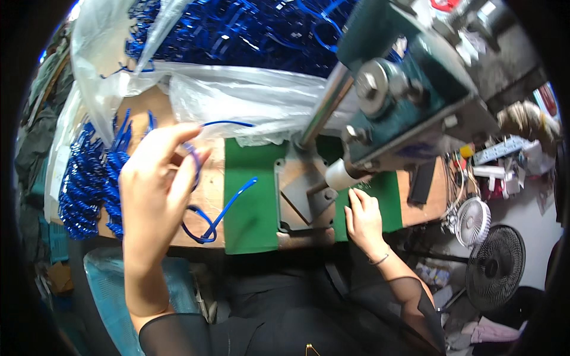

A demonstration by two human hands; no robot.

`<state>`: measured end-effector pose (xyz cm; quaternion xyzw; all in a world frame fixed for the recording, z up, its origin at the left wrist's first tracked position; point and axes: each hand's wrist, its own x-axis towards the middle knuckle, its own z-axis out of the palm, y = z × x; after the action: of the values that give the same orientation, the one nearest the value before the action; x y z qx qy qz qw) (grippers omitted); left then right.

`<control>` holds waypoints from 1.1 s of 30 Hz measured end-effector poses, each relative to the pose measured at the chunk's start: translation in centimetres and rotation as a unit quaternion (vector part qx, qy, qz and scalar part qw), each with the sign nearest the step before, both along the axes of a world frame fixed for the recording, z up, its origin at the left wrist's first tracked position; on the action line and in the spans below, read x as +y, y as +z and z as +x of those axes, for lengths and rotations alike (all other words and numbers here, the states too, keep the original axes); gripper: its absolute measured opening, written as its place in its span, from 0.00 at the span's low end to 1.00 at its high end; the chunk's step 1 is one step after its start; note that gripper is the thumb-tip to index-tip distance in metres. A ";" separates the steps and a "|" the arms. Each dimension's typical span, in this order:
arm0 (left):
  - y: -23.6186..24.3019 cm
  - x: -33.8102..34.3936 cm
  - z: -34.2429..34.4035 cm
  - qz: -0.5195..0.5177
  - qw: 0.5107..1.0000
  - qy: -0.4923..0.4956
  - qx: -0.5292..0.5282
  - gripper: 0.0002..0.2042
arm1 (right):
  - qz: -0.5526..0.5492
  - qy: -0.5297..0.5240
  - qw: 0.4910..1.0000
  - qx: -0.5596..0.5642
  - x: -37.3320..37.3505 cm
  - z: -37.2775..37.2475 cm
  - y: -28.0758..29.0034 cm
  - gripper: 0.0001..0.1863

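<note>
Blue spectacle frame [238, 194] hangs over the table's left half, pinched between thumb and fingers of the left hand [160, 172], one arm of it reaching toward the green mat [249, 160]. The right hand [365, 219] is well apart from the left, fingers loosely extended, with nothing visible in them; whether the fingertips rest on the mat I cannot tell.

Just beside those fingertips are the bench press's white cylindrical tip [339, 175] and its metal base [306, 204]. Should the tip drop while they stray under it, they could be pinched. The frame, gripped at one place only, could twist in the hand, and its low-hanging arm could catch on the base's raised edge and bend.

Further left, stacked blue frames [83, 190] stand near the forearm; a wide elbow swing could topple them. Beyond the press, a clear plastic bag [237, 89] holds a tangled blue heap [237, 35]; pulling one piece carelessly could drag out or scratch others.
</note>
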<state>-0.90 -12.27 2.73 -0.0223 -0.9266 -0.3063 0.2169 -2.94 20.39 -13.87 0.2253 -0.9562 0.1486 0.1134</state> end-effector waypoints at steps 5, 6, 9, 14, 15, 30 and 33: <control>-1.8 -4.0 2.7 0.031 0.987 -0.055 -0.147 0.11 | -0.056 0.019 0.998 0.024 2.2 0.6 1.9 0.19; -2.3 -3.9 3.0 0.229 0.943 -0.108 -0.216 0.12 | -0.066 -0.002 0.998 0.017 2.9 0.0 2.4 0.17; -3.5 -0.9 3.5 0.550 0.796 -0.060 -0.246 0.12 | -0.154 -0.027 0.987 -0.041 3.6 -1.5 1.7 0.08; -5.8 4.0 3.7 0.592 0.799 -0.017 -0.105 0.16 | -0.269 -0.107 0.953 -0.093 2.4 -0.9 -2.1 0.03; -5.7 5.4 3.6 0.548 0.831 0.005 -0.102 0.19 | -0.280 -0.121 0.948 -0.089 2.6 -0.8 -2.3 0.03; -8.5 10.4 3.4 0.568 0.804 -0.160 -0.078 0.39 | -0.176 -0.044 0.980 -0.083 2.4 -0.6 -1.3 0.04; -9.0 10.9 3.6 0.532 0.822 -0.187 -0.074 0.38 | -0.169 -0.045 0.982 -0.077 2.1 -0.8 -1.3 0.04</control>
<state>2.72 -1.41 -6.29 -0.0533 -0.6108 -0.7874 0.0641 -3.76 22.46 -15.14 0.1471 -0.9324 0.3198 0.0821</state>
